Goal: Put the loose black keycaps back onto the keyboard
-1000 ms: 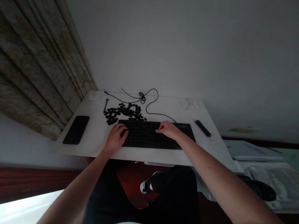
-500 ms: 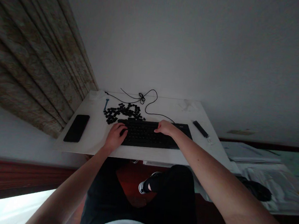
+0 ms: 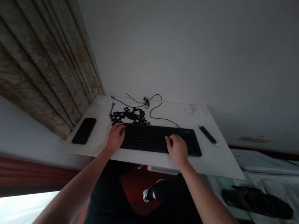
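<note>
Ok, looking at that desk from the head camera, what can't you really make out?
All in the head view:
Black keyboard: keys under the left hand and right hand hidden by those hands; lettering too dark and small.
Small black pieces: too small to tell each shape.
Blue item: too small to identify.
Dark bar: too dim to identify.

White desk (image 3: 189, 118) at frame centre had black kbd (image 3: 159, 139) on it, loose black keycaps (image 3: 129, 115) just above its left end, black phone (image 3: 84, 130) far left, black cable (image 3: 162, 119) behind, dark stick (image 3: 207, 135) right.
</note>
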`<state>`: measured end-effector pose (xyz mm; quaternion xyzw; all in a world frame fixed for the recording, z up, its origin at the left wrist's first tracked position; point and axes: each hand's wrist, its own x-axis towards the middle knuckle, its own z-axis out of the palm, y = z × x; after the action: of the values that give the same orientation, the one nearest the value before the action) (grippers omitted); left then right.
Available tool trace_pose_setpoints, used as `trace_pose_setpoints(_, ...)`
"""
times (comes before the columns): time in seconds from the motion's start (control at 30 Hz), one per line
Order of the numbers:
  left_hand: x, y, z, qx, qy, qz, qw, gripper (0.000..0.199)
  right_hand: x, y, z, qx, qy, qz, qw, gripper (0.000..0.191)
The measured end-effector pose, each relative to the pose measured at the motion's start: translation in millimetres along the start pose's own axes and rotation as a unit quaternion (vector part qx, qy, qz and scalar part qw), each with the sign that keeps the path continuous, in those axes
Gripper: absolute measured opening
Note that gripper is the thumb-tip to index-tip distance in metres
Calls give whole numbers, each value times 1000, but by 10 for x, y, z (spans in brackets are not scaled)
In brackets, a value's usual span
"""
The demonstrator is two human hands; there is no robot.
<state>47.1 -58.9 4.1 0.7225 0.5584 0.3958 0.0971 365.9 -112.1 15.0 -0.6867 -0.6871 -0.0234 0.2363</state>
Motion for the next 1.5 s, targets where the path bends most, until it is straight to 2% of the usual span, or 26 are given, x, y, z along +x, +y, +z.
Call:
trace_pose_setpoints(0.1,244,-77,-37,29,-26,26,999,32,-102,12,39,-33,29,-36,998,33)
trace_pose_setpoints(0.27,801,17,29,55,-152,84,983,31,-54,-9,45,-46,26,-44,998,29)
trace_pose_setpoints(0.4,1096,178,194,133,-262,58,954,15,-56,-11,31,-43,21,-41,998,28)
trace_pose_setpoints(0.5,1175,248,322,181,-299,17,937,11,-65,0,36,-34,17,-37,999,27)
trace_pose_setpoints(0.77,1190,256,488,187,-285,-22,940,11,-54,26,50,-24,13,-38,999,27)
trace_pose_setpoints(1.1,1098,307,513,141,-248,-45,957,2,-63,18,41,-20,16,-41,999,25)
trace_pose_setpoints(1.2,1097,343,484,121,-231,-49,964,6,-65,18,36,-15,21,-44,999,26)
trace_pose_setpoints(1.27,1067,401,467,83,-204,-42,974,12,-71,20,32,-8,26,-48,998,26)
trace_pose_setpoints(1.37,926,563,483,-35,-165,8,986,20,-85,28,29,8,35,-56,998,24)
trace_pose_setpoints(1.5,584,872,597,-143,-164,61,974,24,-110,38,21,31,38,-62,997,24)
